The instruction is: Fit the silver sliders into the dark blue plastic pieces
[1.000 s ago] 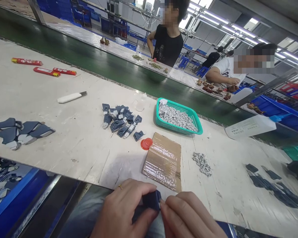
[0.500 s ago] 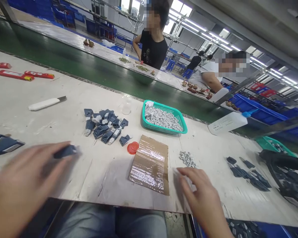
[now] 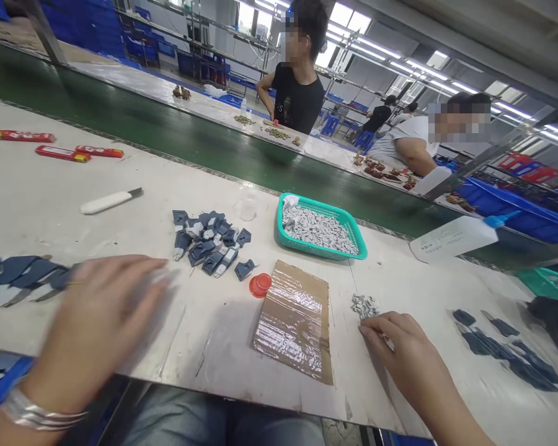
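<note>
My left hand [image 3: 106,303] is over the left part of the table, blurred, thumb and forefinger curved around something pale that I cannot make out. Beside it, at the left, lies a row of overlapping dark blue pieces [image 3: 21,272] with pale tips. A heap of dark blue and white pieces [image 3: 209,241] is beyond its fingertips. My right hand [image 3: 397,347] is closed in a pinch at the near edge of a small pile of grey-white bits [image 3: 365,305]; whatever is between its fingertips is hidden. Left of this hand is a tape-covered cardboard piece [image 3: 292,322].
A green basket [image 3: 323,254] holds many grey-white bits. Around it are a red lid [image 3: 260,285], a clear cup [image 3: 248,205] and a tilted white bottle [image 3: 456,238]. A white-handled knife [image 3: 106,202] and red packets [image 3: 62,153] lie left, more dark pieces [image 3: 506,350] right. Two people sit opposite.
My left hand has moved right towards the heap; the dark piece seen in its fingers is no longer plainly visible. My right hand has moved to the small pile, its fingertips closing. The view has shifted.
</note>
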Available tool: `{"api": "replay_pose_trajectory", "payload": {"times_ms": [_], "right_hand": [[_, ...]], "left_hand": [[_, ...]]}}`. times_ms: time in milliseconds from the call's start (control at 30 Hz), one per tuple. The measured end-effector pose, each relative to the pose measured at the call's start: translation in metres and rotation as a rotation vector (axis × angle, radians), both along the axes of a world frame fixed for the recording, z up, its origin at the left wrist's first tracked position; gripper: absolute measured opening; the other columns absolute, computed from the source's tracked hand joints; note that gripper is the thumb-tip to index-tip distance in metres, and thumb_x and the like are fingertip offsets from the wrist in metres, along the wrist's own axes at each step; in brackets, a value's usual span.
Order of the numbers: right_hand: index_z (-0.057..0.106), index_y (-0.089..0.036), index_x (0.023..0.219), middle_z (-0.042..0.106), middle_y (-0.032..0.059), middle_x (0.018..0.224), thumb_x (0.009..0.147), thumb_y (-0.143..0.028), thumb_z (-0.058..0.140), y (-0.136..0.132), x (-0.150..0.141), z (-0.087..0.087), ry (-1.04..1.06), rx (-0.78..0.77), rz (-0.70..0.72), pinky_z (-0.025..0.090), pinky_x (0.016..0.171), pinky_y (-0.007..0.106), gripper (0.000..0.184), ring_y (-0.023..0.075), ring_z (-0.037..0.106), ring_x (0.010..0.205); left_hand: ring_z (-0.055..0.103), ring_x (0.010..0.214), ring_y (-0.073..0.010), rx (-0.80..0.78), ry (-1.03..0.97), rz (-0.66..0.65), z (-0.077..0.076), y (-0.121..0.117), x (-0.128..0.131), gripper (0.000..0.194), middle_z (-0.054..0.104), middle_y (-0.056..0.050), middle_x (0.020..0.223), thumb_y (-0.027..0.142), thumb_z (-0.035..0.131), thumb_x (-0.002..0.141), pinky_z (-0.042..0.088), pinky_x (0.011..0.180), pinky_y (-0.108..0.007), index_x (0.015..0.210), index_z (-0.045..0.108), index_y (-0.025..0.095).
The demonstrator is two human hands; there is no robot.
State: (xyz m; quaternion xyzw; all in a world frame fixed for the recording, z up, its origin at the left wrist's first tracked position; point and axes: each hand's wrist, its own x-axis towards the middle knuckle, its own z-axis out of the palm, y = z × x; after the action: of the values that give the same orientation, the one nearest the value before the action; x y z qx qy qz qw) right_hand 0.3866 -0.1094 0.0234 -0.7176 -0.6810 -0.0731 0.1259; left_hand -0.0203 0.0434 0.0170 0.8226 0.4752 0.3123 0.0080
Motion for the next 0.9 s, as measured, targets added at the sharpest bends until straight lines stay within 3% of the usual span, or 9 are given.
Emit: {"api": "replay_pose_trajectory", "payload": {"times_ms": [67,167,400,467,567,667,800,900], "right_hand": [[0.063,-0.024,0.075,0.061,0.0032,0.075,0.089,-0.042,0.043,0.0,-0.008,0.001,0.039,-0.014,0.02,0.048,0.064,0.033,0.03,0.0206,0.056,0.074],[0.062,-0.025,0.075,0.062,0.0023,0.076,0.09,-0.041,0.043,-0.003,-0.022,0.004,0.113,-0.057,0.047,0.05,0.064,0.031,0.029,0.0189,0.058,0.075],[0.063,-0.025,0.078,0.063,0.0012,0.075,0.091,-0.035,0.046,-0.007,-0.033,0.004,0.055,0.044,0.1,0.051,0.062,0.029,0.024,0.0176,0.06,0.072],[0.064,-0.023,0.08,0.064,0.0018,0.075,0.09,-0.034,0.048,-0.01,-0.034,0.004,0.02,0.074,0.101,0.051,0.063,0.03,0.022,0.0178,0.06,0.072],[0.062,-0.02,0.085,0.064,0.0034,0.078,0.091,-0.032,0.048,-0.015,-0.039,0.004,0.003,0.112,0.079,0.05,0.065,0.031,0.019,0.0184,0.059,0.074],[0.061,-0.017,0.087,0.062,0.005,0.08,0.091,-0.027,0.048,-0.018,-0.046,0.003,0.009,0.127,0.094,0.047,0.068,0.033,0.016,0.0189,0.056,0.077],[0.062,-0.013,0.085,0.059,0.007,0.077,0.091,-0.016,0.046,-0.016,-0.053,0.003,-0.106,0.104,0.168,0.044,0.066,0.033,0.018,0.0186,0.051,0.072],[0.063,-0.012,0.082,0.057,0.0068,0.072,0.091,-0.012,0.042,-0.012,-0.053,0.004,-0.164,0.077,0.198,0.043,0.065,0.033,0.023,0.0182,0.048,0.069]], "left_hand": [[0.05,0.094,-0.0269,0.018,0.026,-0.137,0.012,-0.005,0.032,0.022,0.06,-0.009,0.098,0.026,0.047,0.089,0.041,0.086,-0.044,0.102,0.061,0.015],[0.051,0.091,-0.0226,-0.009,0.074,-0.226,0.016,-0.005,0.068,0.02,0.063,-0.005,0.101,0.019,0.045,0.091,0.043,0.083,-0.037,0.101,0.062,0.018],[0.048,0.08,-0.0263,-0.051,0.232,-0.307,0.016,0.01,0.107,0.015,0.064,-0.008,0.085,0.012,0.049,0.086,0.043,0.072,-0.042,0.085,0.063,0.016],[0.049,0.081,-0.0277,-0.056,0.231,-0.31,0.017,0.01,0.109,0.014,0.062,-0.009,0.081,0.012,0.05,0.085,0.043,0.072,-0.044,0.083,0.063,0.016],[0.051,0.089,-0.0276,-0.052,0.166,-0.29,0.019,0.002,0.102,0.016,0.058,-0.01,0.092,0.012,0.047,0.085,0.045,0.078,-0.043,0.094,0.06,0.014],[0.057,0.085,-0.0201,-0.108,0.002,-0.226,0.022,-0.012,0.084,0.02,0.051,-0.008,0.104,0.02,0.043,0.087,0.048,0.071,-0.031,0.103,0.055,0.016],[0.058,0.072,-0.0112,-0.263,-0.191,-0.171,0.024,-0.034,0.062,0.02,0.049,0.0,0.108,0.035,0.045,0.087,0.048,0.064,-0.022,0.103,0.055,0.028],[0.057,0.067,-0.0103,-0.373,-0.278,-0.146,0.02,-0.048,0.054,0.026,0.054,0.001,0.098,0.042,0.05,0.085,0.05,0.061,-0.019,0.107,0.052,0.03]]}}
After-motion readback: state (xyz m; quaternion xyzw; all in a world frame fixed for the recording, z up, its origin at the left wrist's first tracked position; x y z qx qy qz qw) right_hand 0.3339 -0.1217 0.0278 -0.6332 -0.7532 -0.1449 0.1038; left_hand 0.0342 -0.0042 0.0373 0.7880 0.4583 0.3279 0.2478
